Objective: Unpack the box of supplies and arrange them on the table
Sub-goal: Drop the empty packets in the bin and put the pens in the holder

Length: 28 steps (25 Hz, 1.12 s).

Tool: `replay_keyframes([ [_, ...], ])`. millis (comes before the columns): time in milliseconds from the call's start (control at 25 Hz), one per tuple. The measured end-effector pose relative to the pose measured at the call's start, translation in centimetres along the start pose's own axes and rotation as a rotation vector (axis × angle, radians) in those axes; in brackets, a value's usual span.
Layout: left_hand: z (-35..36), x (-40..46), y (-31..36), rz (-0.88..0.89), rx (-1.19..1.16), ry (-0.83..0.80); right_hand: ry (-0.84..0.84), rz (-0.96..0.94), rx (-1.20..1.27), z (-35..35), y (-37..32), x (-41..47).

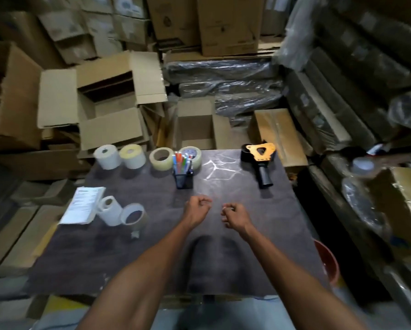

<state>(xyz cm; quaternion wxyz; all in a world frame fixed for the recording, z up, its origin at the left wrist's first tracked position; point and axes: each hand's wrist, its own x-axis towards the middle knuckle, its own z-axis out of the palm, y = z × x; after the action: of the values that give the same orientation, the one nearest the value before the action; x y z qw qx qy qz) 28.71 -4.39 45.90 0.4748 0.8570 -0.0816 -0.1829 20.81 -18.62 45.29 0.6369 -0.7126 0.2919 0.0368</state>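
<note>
Both fists curled over mid-bench, left hand [196,209] and right hand [233,214] empty, apart. Mesh pen cup [183,177] beyond. Glossy tape rolls [161,159] lined far edge; orange tape dispenser [260,156] far-right corner; open cardboard box [109,103] behind the dark bench [259,234].

print on the paper stack [83,206] at left is too blurred to read; the red bucket [327,263] at lower right sits half hidden behind the table [259,258] edge.
</note>
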Motion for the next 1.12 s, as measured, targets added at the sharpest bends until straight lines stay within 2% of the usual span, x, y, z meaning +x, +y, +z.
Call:
replay_keyframes([
  [200, -9.4, -2.0, -7.5, -0.113, -0.099, 0.148, -0.111, 0.005, -0.076, 11.1, -1.1, -0.3],
  [440, -15.1, -5.5, -12.9, -0.211, -0.232, 0.310, -0.170, 0.019, -0.166, 18.9, -1.8, 0.3],
  [560, -17.3, -6.3, -14.1, -0.313, -0.327, 0.435, -0.181, 0.001, -0.230, 21.5, -2.0, 0.1],
  [720, -19.6, -6.1, -15.1, -0.403, -0.306, 0.540, -0.167, -0.049, -0.351, 23.9, -2.3, 0.0],
  [920, -21.1, -4.8, -15.2, -0.400, -0.329, 0.641, -0.180, -0.069, -0.478, 25.4, -3.5, 0.8],
  [1120, -21.9, -3.7, -14.8, -0.331, -0.216, 0.599, -0.222, -0.101, -0.532, 27.3, -3.1, 2.3],
])
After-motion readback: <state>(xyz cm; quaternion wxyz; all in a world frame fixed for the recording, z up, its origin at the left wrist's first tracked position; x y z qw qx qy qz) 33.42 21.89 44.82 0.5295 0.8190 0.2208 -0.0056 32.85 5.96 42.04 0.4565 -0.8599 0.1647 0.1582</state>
